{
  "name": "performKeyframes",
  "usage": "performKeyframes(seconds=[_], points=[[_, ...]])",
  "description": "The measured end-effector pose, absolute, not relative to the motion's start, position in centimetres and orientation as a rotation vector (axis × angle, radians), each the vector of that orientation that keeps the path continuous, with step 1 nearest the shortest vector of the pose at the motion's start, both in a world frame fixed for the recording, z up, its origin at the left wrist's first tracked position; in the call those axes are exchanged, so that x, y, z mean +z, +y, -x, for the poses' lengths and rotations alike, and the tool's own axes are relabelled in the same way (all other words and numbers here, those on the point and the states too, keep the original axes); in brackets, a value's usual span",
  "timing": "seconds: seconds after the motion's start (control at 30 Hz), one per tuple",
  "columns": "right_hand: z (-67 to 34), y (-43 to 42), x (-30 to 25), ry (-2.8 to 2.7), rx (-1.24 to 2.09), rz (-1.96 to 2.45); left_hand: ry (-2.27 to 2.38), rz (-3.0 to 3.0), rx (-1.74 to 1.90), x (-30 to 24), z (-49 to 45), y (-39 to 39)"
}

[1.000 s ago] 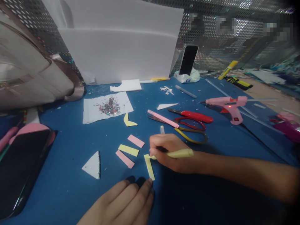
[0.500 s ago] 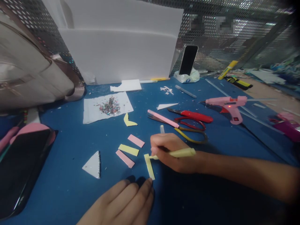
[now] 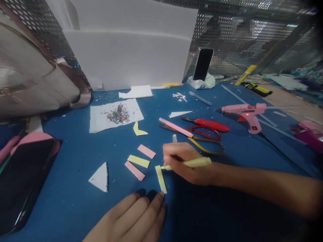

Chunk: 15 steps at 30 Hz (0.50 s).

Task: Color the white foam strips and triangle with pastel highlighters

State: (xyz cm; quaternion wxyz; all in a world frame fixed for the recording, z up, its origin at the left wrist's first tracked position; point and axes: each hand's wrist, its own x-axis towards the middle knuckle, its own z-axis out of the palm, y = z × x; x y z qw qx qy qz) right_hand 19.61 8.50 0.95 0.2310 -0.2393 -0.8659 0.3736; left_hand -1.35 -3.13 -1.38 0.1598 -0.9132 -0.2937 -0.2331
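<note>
Our right hand (image 3: pixel 191 153), gripping one yellow marker (image 3: pixel 198 162); our left hand (image 3: pixel 133 215), unclenched, touching one yellow strip (image 3: pixel 160 179) (presumably steadying it).

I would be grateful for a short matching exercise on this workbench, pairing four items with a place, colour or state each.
Column one:
1. right hand
2. left hand
3. glue gun
4. far smartphone

Column two:
A. mostly pink
B. at the near end of a yellow strip
C. propped upright, with a dark screen
D. holding a pale yellow marker

Right pairs: 1-D, 2-B, 3-A, 4-C.
</note>
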Motion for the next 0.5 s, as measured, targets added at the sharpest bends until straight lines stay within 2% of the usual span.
performKeyframes(seconds=[0.17,0.5], points=[[-19.62,8.51,0.97,-2.383,1.026,0.692,-0.785,2.566,-0.712,-1.73,1.36,-3.02],[-19.65,8.29,0.66,-2.537,1.141,0.418,-0.851,2.615,-0.643,-1.22,1.32,-3.46]])
